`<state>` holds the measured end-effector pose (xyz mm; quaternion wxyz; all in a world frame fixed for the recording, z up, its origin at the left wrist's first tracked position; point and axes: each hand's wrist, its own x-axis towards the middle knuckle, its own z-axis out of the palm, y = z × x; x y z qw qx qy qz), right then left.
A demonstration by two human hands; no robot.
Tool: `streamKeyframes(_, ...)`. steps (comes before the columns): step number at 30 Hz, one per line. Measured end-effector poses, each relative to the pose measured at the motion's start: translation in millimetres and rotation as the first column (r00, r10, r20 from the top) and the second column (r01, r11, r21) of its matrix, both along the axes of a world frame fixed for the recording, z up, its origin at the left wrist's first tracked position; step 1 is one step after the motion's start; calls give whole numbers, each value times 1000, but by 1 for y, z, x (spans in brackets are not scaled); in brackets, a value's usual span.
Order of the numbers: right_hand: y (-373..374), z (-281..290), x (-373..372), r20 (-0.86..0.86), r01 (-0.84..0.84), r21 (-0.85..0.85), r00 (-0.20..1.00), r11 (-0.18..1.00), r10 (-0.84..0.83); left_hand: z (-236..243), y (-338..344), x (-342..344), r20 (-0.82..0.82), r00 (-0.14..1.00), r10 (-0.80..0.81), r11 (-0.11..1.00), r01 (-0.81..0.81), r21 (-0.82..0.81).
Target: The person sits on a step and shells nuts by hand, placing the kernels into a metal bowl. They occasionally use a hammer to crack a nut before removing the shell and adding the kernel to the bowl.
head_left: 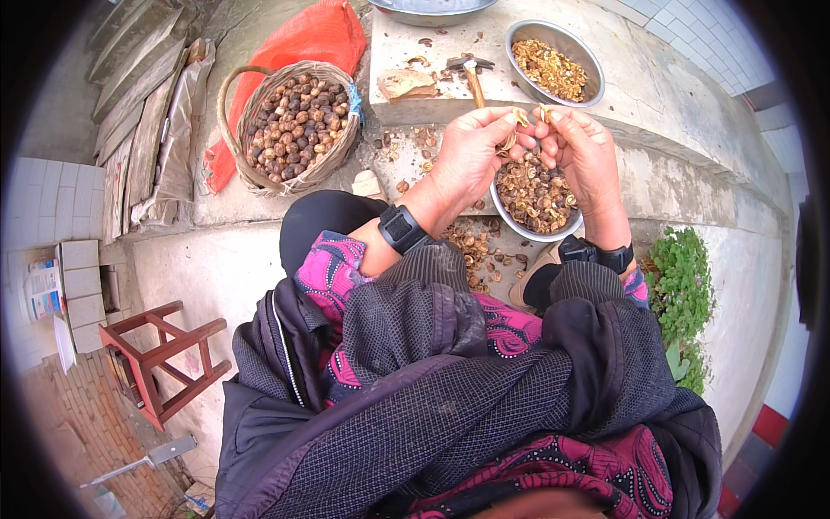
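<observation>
While both hands meet above a metal bowl (533,197) of broken shells, the left hand (471,156) and right hand (584,147) pinch a cracked walnut (521,117) at their fingertips, fingers closed tight around its pieces. Light, brittle and crumbly by the look of it, the nut seems best held by the hard shell edges. Beyond the fingers, a second bowl (553,65) holds pale kernels beside a hammer (472,76); left of them, a wicker basket (294,121) brims with whole walnuts.
</observation>
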<state>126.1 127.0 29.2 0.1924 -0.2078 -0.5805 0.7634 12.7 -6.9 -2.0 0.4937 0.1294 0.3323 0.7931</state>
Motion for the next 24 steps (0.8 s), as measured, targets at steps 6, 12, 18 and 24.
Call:
streamKeyframes(6, 1, -3, -1, 66, -19, -55, 998, 998, 22, 1, -2, 1, -20, 1000, 14, 999, -15, -42)
streamKeyframes(12, 1, -7, -4, 133, -103, -7, 986, 995, 103, -4, 0, 2, -123, 992, 31, 997, -40, -73)
streamKeyframes(18, 0, -11, -5, 95, -128, -13, 987, 992, 129, -6, 0, 1, -168, 985, 32, 994, -50, -101)
streamKeyframes(24, 0, -10, -3, 73, -128, 1, 989, 992, 128, -5, 0, -3, -122, 992, 32, 997, -40, -63)
